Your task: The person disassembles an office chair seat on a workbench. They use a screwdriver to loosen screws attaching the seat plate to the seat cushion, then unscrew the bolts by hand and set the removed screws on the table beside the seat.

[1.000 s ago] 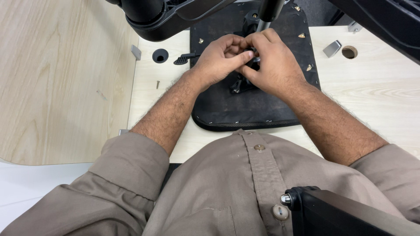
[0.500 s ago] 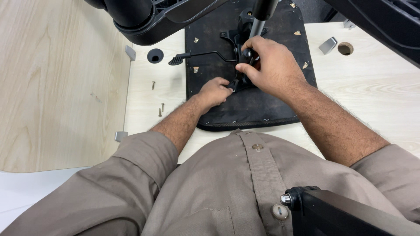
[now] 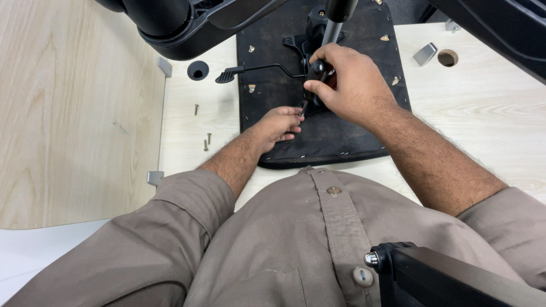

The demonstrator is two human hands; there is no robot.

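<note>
Head view looks down on a black seat pad lying upside down on the pale wooden surface, upper centre of the frame. Right hand has its fingers closed around the black mechanism bolted to the pad. Left hand rests on the pad just below, fingers curled together. Three loose screws lie at centre left.

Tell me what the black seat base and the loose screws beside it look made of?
The seat base looks covered in matte black fabric, stapled along its edges. The screws look like dull metal, though small. The table looks like pale wood-grain laminate.
</note>
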